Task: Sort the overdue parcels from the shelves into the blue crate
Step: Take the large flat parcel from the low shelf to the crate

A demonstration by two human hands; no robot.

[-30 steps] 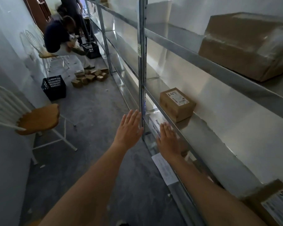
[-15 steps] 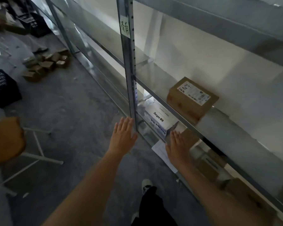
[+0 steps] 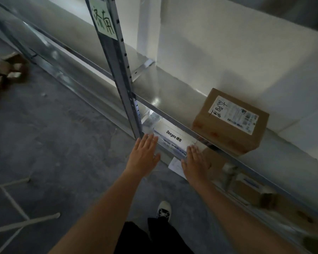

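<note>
Reaching both open hands (image 3: 195, 163) toward metal shelving (image 3: 173, 110) over concrete floor (image 3: 53, 143).

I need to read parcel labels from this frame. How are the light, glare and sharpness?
Head view: dim overall; glare on the metal shelf; the brown parcel label is partly legible; the white Deeyeo box print reads clearly; lower-shelf boxes are dark and blurred; wide-angle bending tilts the shelf upright.

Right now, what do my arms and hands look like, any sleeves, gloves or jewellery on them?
Both forearms are bare up to the bottom of the picture, with no sleeves in view. The left hand and right hand wear no gloves, and no rings, watch or bracelet show.
</note>
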